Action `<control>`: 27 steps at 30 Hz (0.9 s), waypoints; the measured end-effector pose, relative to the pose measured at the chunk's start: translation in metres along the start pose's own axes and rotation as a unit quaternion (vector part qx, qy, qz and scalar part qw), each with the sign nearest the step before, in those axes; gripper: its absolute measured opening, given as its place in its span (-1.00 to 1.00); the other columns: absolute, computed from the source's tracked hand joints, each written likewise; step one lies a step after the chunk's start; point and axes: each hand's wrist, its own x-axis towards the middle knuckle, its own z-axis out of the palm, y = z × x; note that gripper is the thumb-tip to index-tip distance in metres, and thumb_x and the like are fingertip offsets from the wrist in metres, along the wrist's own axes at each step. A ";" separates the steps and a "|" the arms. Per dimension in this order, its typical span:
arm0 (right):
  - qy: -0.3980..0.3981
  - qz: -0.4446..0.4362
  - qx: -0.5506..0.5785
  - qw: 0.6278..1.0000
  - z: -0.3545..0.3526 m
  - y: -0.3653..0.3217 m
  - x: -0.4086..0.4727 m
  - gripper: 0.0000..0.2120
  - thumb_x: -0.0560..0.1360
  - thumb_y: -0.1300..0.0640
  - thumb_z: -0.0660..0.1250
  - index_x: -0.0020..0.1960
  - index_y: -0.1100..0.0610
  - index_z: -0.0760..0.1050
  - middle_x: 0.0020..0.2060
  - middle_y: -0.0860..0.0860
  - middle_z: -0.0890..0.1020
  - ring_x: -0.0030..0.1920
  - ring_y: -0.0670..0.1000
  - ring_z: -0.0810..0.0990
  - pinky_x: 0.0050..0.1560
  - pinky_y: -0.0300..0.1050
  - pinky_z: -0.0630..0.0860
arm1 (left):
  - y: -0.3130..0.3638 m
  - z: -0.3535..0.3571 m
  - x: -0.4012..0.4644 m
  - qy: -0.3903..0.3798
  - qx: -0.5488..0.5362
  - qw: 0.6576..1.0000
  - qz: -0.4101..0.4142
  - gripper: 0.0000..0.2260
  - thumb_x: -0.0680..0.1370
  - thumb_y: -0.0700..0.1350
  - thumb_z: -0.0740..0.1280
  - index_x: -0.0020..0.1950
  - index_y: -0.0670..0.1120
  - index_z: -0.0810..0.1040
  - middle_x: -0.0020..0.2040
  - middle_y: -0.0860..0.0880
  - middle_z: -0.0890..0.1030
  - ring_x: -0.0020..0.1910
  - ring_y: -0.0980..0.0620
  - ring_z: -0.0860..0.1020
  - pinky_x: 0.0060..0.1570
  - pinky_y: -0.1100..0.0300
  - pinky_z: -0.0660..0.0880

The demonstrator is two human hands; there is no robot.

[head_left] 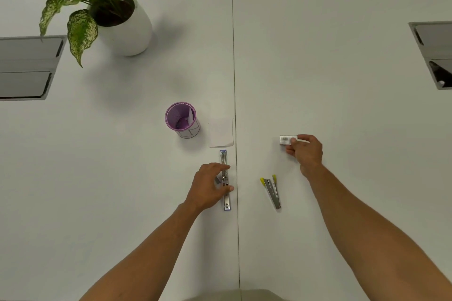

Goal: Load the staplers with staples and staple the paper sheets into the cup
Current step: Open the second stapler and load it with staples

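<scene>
One barcoded staple box [288,140], unreadable.

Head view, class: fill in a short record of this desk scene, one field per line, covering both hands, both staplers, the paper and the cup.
left hand: grips the blue stapler at its middle
blue stapler: opened out flat on the table
right hand: pinches the staple box
yellow stapler: partly open, untouched, between the two arms
paper sheet: flat, right of the cup
purple cup: upright, some paper already inside
table: white, seam down the centre
</scene>
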 end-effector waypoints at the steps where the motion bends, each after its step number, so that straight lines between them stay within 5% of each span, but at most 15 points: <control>1: 0.006 -0.005 -0.001 1.000 0.002 -0.002 0.005 -0.85 0.51 0.33 0.37 0.02 0.17 0.47 -0.05 0.27 0.64 -0.37 0.03 0.64 -0.29 -0.17 0.66 | -0.001 0.001 0.001 -0.003 0.009 1.000 0.003 -0.48 0.36 0.02 0.55 0.29 0.07 0.52 0.22 0.08 0.54 0.22 0.04 0.41 0.24 0.17 0.33; 8: 0.036 -0.030 -0.058 0.997 0.015 -0.004 0.027 -0.85 0.49 0.32 0.40 0.01 0.15 0.50 -0.08 0.26 0.66 -0.51 -0.13 0.62 -0.40 -0.26 0.62 | -0.005 0.006 0.002 -0.005 0.028 1.000 0.005 -0.51 0.39 0.00 0.53 0.29 0.04 0.52 0.20 0.07 0.55 0.19 0.05 0.42 0.20 0.24 0.31; 13: 0.056 -0.036 -0.119 0.991 0.016 -0.001 0.030 -0.73 0.50 0.27 0.40 0.18 0.18 0.47 0.09 0.24 0.58 -0.27 0.18 0.67 -0.51 -0.28 0.56 | -0.004 0.007 0.000 0.009 0.037 0.999 0.011 -0.57 0.40 -0.08 0.52 0.25 0.00 0.56 0.14 0.04 0.58 0.10 0.02 0.46 0.15 0.19 0.37; 15: 0.065 -0.027 -0.136 0.988 0.015 0.001 0.026 -0.71 0.51 0.17 0.39 0.19 0.15 0.43 0.14 0.23 0.52 -0.11 0.26 0.67 -0.40 -0.12 0.62 | -0.004 0.008 0.000 0.012 0.036 0.999 0.009 -0.59 0.42 -0.12 0.50 0.25 -0.03 0.57 0.13 0.02 0.58 0.11 0.01 0.46 0.12 0.27 0.32; 17: 0.076 -0.029 -0.154 0.985 0.016 0.008 0.016 -0.69 0.52 0.08 0.38 0.20 0.14 0.40 0.14 0.21 0.49 0.02 0.27 0.62 -0.09 0.08 0.63 | -0.002 0.008 0.001 0.014 0.031 0.999 -0.005 -0.66 0.45 -0.17 0.47 0.22 -0.07 0.59 0.12 -0.01 0.59 0.12 -0.01 0.46 0.11 0.31 0.28; 19: 0.081 -0.049 -0.178 0.979 0.017 0.012 -0.005 -0.68 0.54 0.10 0.36 0.23 0.18 0.41 0.15 0.20 0.50 0.12 0.20 0.54 0.14 0.03 0.50 | 0.000 0.008 0.002 0.018 0.030 0.999 -0.017 -0.78 0.50 -0.22 0.42 0.13 -0.11 0.62 0.06 -0.04 0.61 0.09 -0.04 0.48 0.06 0.31 0.31; 22: 0.068 -0.092 -0.175 0.978 0.023 0.017 -0.044 -0.75 0.55 0.15 0.34 0.19 0.20 0.44 0.08 0.17 0.52 0.02 0.13 0.53 0.05 -0.14 0.39 | 0.002 0.008 0.004 0.018 0.031 0.999 -0.038 -0.86 0.54 -0.24 0.35 0.06 -0.14 0.65 0.00 -0.07 0.62 0.05 -0.05 0.51 0.01 0.27 0.36; 27: -0.025 -0.084 -0.119 0.989 0.039 0.038 -0.095 -0.93 0.52 0.19 0.35 -0.11 0.05 0.52 -0.18 0.09 0.62 -0.22 0.07 0.58 -0.18 -0.07 0.62 | 0.006 0.008 0.002 0.038 0.042 0.997 -0.053 -0.86 0.55 -0.26 0.31 0.03 -0.18 0.65 -0.01 -0.10 0.64 0.03 -0.06 0.52 -0.03 0.22 0.38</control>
